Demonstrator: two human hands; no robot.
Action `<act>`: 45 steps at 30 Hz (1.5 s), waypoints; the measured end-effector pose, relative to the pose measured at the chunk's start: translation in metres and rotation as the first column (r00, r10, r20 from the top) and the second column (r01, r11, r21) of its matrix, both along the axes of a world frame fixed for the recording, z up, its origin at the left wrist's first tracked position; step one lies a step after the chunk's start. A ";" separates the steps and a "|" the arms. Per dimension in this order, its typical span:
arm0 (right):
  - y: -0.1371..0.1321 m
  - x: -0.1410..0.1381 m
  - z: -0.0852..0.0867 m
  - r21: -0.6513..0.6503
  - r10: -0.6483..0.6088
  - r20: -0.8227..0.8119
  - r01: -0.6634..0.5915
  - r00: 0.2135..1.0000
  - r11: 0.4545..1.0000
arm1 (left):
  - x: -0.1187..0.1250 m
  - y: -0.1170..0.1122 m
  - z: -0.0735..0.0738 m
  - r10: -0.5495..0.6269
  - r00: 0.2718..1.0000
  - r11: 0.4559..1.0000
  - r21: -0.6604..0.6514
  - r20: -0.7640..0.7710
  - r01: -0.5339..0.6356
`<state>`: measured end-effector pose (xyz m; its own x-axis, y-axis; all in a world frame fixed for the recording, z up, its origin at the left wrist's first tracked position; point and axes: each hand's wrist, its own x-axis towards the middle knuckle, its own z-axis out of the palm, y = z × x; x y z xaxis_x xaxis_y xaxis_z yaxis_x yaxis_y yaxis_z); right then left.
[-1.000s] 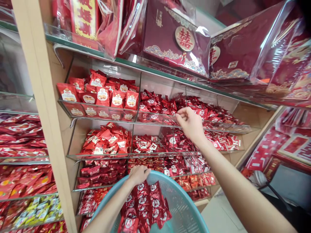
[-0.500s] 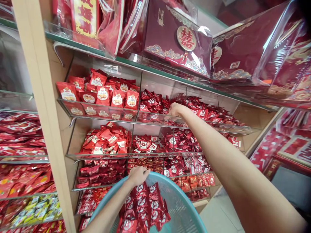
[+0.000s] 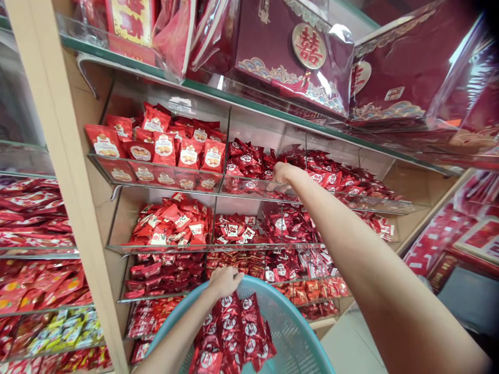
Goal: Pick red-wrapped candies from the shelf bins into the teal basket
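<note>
My left hand [image 3: 225, 281] is closed over the far rim of a light-blue plastic basket [image 3: 309, 332]. Strips of red candy packets [image 3: 230, 332] with round white labels lie inside that basket. Up on the shelf, my right hand [image 3: 281, 175] reaches over the clear front panel into a bin of small dark-red packets [image 3: 246, 158]. Its fingers point down and look curled; the panel and packets partly cover the tips, so what they hold does not show clearly.
Larger red snack bags [image 3: 163, 148] fill the bin on the left. Lower shelves hold more red packets [image 3: 171, 223]. A glass shelf [image 3: 218, 93] with maroon gift boxes [image 3: 268, 47] hangs above my right hand. A wooden upright [image 3: 50, 130] stands at left.
The view has shifted slightly, bringing the shelves a little closer. My left hand keeps its grip on the basket rim, and my right hand stays at the same bin.
</note>
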<state>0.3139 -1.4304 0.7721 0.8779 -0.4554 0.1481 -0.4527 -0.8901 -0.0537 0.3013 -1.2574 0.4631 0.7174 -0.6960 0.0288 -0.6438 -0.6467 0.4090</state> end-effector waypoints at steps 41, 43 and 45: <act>0.036 -0.134 -0.094 0.642 -0.108 0.761 -0.720 0.639 0.262 | 0.010 0.001 0.001 0.001 1.000 1.000 -0.007 0.017 0.000; 0.044 -0.143 -0.137 0.732 -0.151 0.681 -0.663 0.716 0.155 | 0.011 0.004 0.001 0.010 1.000 1.000 -0.008 0.016 -0.010; 0.047 -0.148 -0.178 0.797 -0.196 0.599 -0.601 0.776 0.057 | 0.012 0.006 0.002 0.019 1.000 1.000 -0.008 0.014 -0.019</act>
